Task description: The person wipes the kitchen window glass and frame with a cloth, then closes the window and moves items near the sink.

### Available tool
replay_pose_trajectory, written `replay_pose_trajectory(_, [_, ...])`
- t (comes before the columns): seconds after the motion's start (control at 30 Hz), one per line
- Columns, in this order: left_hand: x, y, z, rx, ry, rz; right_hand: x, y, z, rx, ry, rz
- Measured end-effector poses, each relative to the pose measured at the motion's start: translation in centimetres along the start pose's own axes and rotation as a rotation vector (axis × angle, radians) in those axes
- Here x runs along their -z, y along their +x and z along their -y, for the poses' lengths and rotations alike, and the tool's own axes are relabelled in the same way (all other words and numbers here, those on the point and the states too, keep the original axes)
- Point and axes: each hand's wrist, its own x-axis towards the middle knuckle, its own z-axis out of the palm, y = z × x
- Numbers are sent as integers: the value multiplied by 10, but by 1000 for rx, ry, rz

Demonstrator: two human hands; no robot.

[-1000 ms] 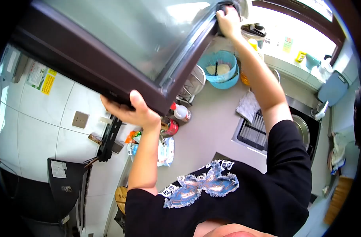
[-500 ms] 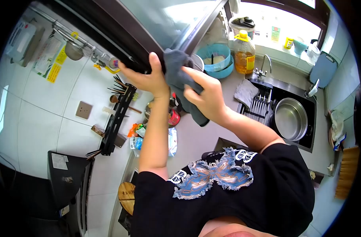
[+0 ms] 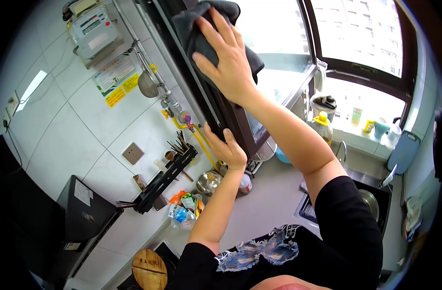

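Note:
My right hand [image 3: 227,62] is raised at the top of the view, fingers spread over a dark grey cloth [image 3: 197,36]. It presses the bunched cloth against the dark window frame [image 3: 242,126], and the cloth hangs past both sides of the hand. Lower down, my left hand [image 3: 227,151] touches the bottom end of that frame, thumb and fingers stretched out and apart. Pale glass [image 3: 284,92] fills the open window sash to the right of the cloth.
Left of the frame are yellow gas pipes [image 3: 201,145], a hanging strainer [image 3: 147,84] and a black knife rack [image 3: 165,179]. Bagged goods [image 3: 186,210] and a metal bowl [image 3: 207,182] stand on the counter [image 3: 264,193]. An oil bottle [image 3: 322,128] and a sink lie right.
My right hand has carried the cloth upward along the frame, and its fingers have spread over it. My left hand now sits at the frame's lower end. The view has tilted up.

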Motion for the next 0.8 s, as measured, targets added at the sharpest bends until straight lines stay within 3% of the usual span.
replay_pose_trajectory(0.1, [-1, 0, 0, 27, 28, -7, 0, 8, 12, -16, -87, 29])
replay_pose_trajectory(0.33, [-2, -6, 5, 98, 62, -39, 31, -100, 27, -2, -252, 255])
replay_pose_trajectory(0.43, [-1, -5, 3, 89, 40, -34, 23, -41, 25, 23, -261, 266])
replay_pose_trajectory(0.63, [4, -6, 2, 65, 7, -22, -18, 180, 9, 326, -238, 113])
replay_pose_trajectory(0.73, [2, -6, 4, 65, -22, -31, -27, 186, 17, 271, -211, 74])
replay_pose_trajectory(0.8, [3, -5, 3, 67, 2, -28, -29, 140, 9, 256, -336, 39])
